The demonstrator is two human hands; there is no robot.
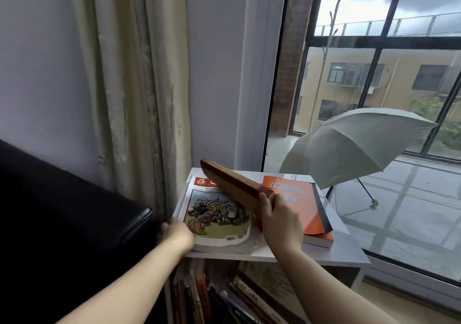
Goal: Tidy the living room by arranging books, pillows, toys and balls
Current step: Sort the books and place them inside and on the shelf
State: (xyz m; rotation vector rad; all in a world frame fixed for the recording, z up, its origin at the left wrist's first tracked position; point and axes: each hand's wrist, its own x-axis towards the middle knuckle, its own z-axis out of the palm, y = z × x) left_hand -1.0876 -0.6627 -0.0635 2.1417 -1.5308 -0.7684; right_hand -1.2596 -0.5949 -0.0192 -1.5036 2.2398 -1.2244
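Note:
My right hand grips a thick red-brown book by its near end, holding it tilted above the top of a white shelf unit. Under it on the left lies a stack of magazines with a drawn crowd on the cover. My left hand rests against the left edge of that stack; its fingers are blurred. An orange book lies on another orange book on the right of the shelf top.
Several books lean in the shelf's lower compartment. A black sofa arm is close on the left, a beige curtain behind. An open grey umbrella stands on the balcony behind the glass on the right.

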